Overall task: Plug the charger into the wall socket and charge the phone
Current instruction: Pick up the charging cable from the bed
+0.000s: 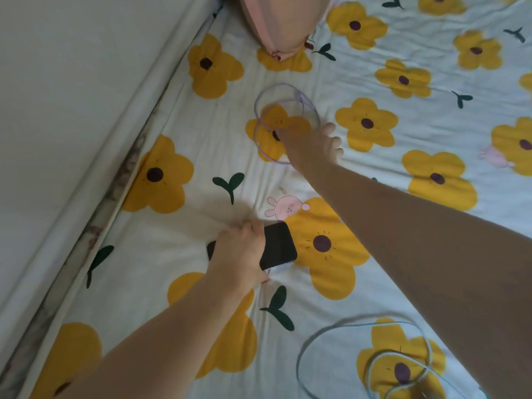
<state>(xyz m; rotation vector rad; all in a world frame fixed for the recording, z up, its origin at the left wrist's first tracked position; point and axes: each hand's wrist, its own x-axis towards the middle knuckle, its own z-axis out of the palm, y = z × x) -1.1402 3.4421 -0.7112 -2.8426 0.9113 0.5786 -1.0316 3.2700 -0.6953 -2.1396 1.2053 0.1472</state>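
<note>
Glossy black glass-fronted phone (277, 246); matt wrinkled cotton bedsheet (431, 116); smooth purple plastic-coated cable (283, 95); pink cloth pillow (283, 21), far.

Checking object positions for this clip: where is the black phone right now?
In the head view, the black rectangular phone lies on the flower-print bedsheet, lower centre, gripped by the left hand, near the pink rabbit print.

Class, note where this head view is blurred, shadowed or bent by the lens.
Head view: blue cable near the bottom edge is motion-smeared; soft shadow lies beside the left hand on the phone; the bed edge bows with wide-angle distortion; light is dim, without glare.
</note>
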